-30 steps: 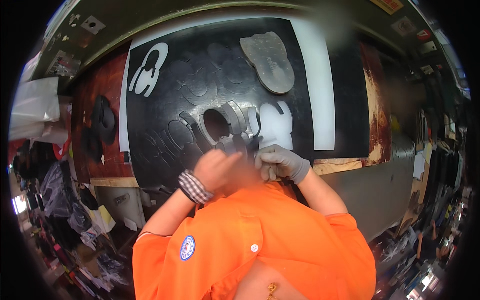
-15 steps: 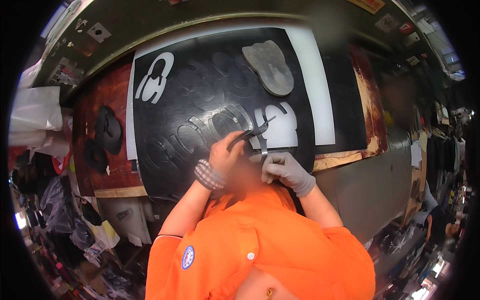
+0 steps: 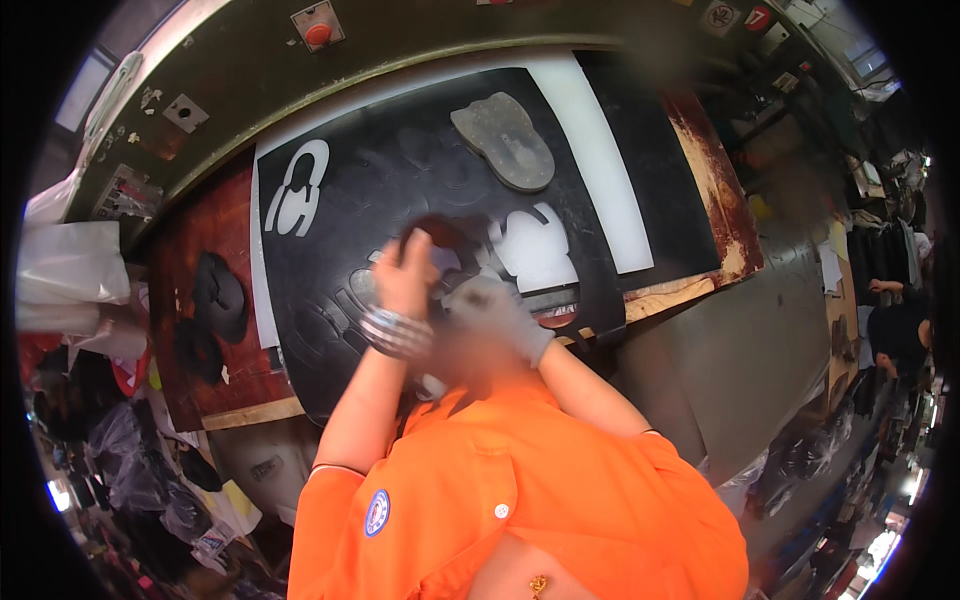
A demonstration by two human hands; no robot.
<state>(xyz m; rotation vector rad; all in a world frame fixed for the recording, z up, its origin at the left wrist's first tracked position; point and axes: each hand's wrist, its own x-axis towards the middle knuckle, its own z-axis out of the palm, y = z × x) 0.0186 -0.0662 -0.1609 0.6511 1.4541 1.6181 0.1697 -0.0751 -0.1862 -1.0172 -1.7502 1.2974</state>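
My left hand (image 3: 403,280), bare with a checked band at the wrist, is raised over the black sheet (image 3: 350,190), its fingers bent at a dark, smeared piece (image 3: 445,232) whose kind I cannot make out. Close beside it, my right hand (image 3: 492,308) wears a grey glove and reaches leftward below that piece; motion blurs its fingers. Just right of the hands lies a white sole-shaped cut-out (image 3: 537,252). Curved outlines mark the black sheet under my left hand. A grey sole-shaped block (image 3: 507,140) rests farther back.
A white double-looped cut-out (image 3: 298,188) lies at the sheet's far left. Black sole-like pieces (image 3: 218,297) sit on the red-brown board (image 3: 175,270). Behind the table runs a green machine beam (image 3: 400,45) with a red button (image 3: 318,35). Another person (image 3: 895,330) is at the far right.
My right hand has moved left, from beside the white cut-out to close against my left hand. My left hand has shifted left and up; the black tool it held no longer shows clearly. The view has turned slightly.
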